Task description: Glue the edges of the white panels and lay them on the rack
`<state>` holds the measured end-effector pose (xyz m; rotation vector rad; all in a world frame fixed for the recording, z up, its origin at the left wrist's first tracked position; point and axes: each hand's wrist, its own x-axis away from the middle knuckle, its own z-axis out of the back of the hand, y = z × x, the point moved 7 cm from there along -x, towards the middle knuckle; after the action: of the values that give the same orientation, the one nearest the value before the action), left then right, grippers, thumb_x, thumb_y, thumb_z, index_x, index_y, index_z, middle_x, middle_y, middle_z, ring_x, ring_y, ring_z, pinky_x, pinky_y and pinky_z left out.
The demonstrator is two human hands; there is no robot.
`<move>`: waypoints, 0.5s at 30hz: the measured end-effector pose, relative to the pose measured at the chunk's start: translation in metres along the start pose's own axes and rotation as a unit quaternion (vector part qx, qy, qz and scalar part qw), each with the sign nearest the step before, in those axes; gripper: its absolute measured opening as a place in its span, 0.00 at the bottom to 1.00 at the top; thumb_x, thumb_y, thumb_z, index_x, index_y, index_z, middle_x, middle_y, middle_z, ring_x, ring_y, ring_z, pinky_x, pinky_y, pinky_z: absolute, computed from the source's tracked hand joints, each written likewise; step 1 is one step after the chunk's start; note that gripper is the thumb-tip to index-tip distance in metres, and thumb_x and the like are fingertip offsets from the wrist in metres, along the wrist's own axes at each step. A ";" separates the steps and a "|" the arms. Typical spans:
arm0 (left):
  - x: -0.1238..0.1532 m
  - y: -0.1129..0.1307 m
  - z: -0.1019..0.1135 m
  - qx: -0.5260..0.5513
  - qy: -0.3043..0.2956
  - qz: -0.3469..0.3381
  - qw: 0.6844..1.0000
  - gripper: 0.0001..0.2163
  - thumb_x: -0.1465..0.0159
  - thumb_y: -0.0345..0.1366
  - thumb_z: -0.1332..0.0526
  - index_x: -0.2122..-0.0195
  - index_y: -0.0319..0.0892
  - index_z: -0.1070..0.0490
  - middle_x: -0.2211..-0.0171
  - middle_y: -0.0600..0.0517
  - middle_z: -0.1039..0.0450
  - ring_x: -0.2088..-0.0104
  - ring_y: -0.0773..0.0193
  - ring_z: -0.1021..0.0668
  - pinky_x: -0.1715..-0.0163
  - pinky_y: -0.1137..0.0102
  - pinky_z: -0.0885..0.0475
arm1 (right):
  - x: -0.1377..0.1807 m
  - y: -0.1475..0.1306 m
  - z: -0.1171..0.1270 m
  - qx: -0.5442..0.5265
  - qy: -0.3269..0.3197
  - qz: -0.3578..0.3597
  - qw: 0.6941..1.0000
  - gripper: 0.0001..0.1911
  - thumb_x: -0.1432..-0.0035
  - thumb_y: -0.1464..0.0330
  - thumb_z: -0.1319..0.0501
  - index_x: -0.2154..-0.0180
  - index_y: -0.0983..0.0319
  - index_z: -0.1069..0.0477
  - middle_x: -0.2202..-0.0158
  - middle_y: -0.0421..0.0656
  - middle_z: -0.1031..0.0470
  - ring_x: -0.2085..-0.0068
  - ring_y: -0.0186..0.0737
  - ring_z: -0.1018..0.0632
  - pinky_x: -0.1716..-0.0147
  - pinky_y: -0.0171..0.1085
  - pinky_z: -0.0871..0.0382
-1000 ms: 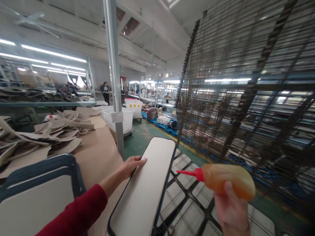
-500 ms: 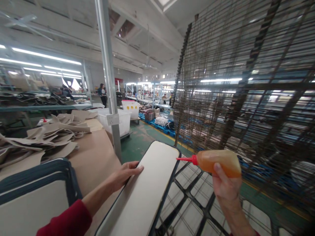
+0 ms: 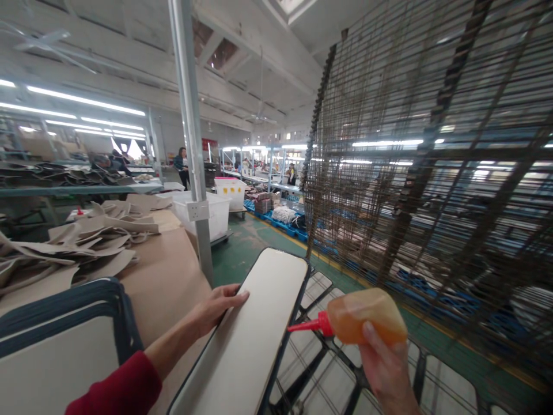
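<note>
My left hand grips the left edge of a long white panel with rounded corners and a dark rim, thumb on top of its face. The panel is held tilted in front of me. In my right hand is a squeeze bottle of amber liquid, lying on its side. Its red nozzle points left, and the tip is at the panel's right edge; whether it touches cannot be made out. A thin yellowish line runs along that edge.
At left, a stack of dark-rimmed panels and beige cut pieces lie on a brown table. A metal post rises beyond it. On the right stands a tall wire rack, with several white panels lying on its lower mesh. White bins stand behind.
My right hand has brought the bottle down and toward me, its nozzle tip sliding from near the panel's far corner along the right edge. The panel has shifted slightly left.
</note>
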<state>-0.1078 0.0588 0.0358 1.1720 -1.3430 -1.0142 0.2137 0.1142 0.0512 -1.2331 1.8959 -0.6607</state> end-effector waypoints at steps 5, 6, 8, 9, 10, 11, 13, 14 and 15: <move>0.003 0.002 -0.004 0.005 -0.012 0.000 1.000 0.20 0.50 0.47 0.30 0.64 0.36 0.26 0.69 0.48 0.21 0.72 0.64 0.22 0.71 0.73 0.30 | -0.028 -0.035 -0.014 -0.014 0.018 0.127 0.992 0.20 0.62 0.65 0.27 0.64 0.59 0.26 0.68 0.39 0.25 0.66 0.38 0.25 0.62 0.37 0.28; 0.004 0.003 -0.006 0.006 -0.013 0.002 1.000 0.20 0.50 0.47 0.30 0.63 0.36 0.26 0.69 0.48 0.21 0.72 0.64 0.22 0.71 0.73 0.30 | -0.034 -0.037 -0.015 -0.013 0.017 0.137 0.990 0.21 0.62 0.65 0.27 0.63 0.59 0.27 0.67 0.39 0.26 0.65 0.37 0.25 0.60 0.37 0.29; 0.006 0.004 -0.008 0.006 -0.015 0.006 1.000 0.20 0.50 0.47 0.30 0.63 0.36 0.26 0.69 0.47 0.21 0.72 0.64 0.22 0.72 0.74 0.30 | -0.041 -0.033 -0.012 -0.006 0.023 0.140 0.990 0.24 0.64 0.66 0.26 0.61 0.59 0.28 0.65 0.38 0.27 0.64 0.37 0.26 0.58 0.37 0.29; 0.006 0.003 -0.009 0.007 -0.015 0.008 1.000 0.20 0.50 0.47 0.30 0.63 0.36 0.26 0.69 0.47 0.21 0.72 0.64 0.22 0.72 0.74 0.30 | -0.041 -0.029 -0.008 -0.003 0.027 0.132 0.991 0.26 0.65 0.66 0.26 0.60 0.59 0.28 0.64 0.38 0.27 0.64 0.36 0.26 0.58 0.37 0.29; 0.007 0.003 -0.009 0.009 -0.015 0.009 1.000 0.20 0.50 0.47 0.30 0.62 0.37 0.26 0.68 0.47 0.21 0.71 0.64 0.22 0.72 0.73 0.30 | -0.040 -0.024 -0.004 0.002 0.032 0.121 0.992 0.28 0.66 0.66 0.25 0.59 0.59 0.29 0.64 0.39 0.27 0.64 0.36 0.26 0.58 0.36 0.29; 0.007 0.003 -0.008 0.012 -0.014 0.009 1.000 0.20 0.50 0.47 0.30 0.62 0.37 0.26 0.68 0.47 0.21 0.71 0.64 0.22 0.71 0.73 0.30 | -0.037 -0.018 0.000 0.008 0.034 0.105 0.994 0.30 0.67 0.65 0.25 0.58 0.60 0.29 0.63 0.39 0.26 0.64 0.37 0.26 0.59 0.36 0.28; 0.006 0.001 -0.005 0.013 -0.007 0.008 1.000 0.20 0.50 0.47 0.30 0.64 0.37 0.26 0.69 0.47 0.21 0.72 0.63 0.22 0.71 0.73 0.30 | -0.027 -0.007 0.006 0.030 0.020 0.063 0.997 0.32 0.68 0.65 0.24 0.57 0.61 0.29 0.63 0.42 0.25 0.65 0.39 0.25 0.62 0.36 0.27; 0.005 0.001 -0.004 0.012 -0.003 0.006 1.000 0.19 0.50 0.47 0.30 0.64 0.36 0.26 0.69 0.47 0.21 0.72 0.63 0.22 0.71 0.73 0.30 | -0.021 -0.003 0.007 0.041 0.005 0.040 0.998 0.31 0.67 0.64 0.24 0.57 0.61 0.28 0.64 0.43 0.24 0.66 0.40 0.24 0.64 0.36 0.26; 0.004 0.000 -0.002 0.011 0.001 0.004 1.000 0.19 0.50 0.47 0.30 0.65 0.36 0.26 0.69 0.47 0.21 0.72 0.63 0.22 0.71 0.73 0.30 | -0.014 0.000 0.007 0.048 -0.010 0.020 0.999 0.30 0.67 0.64 0.25 0.58 0.61 0.28 0.66 0.44 0.24 0.67 0.40 0.23 0.66 0.37 0.26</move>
<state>-0.1060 0.0551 0.0364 1.1822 -1.3590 -0.9945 0.2230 0.1270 0.0518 -1.1348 1.8462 -0.7084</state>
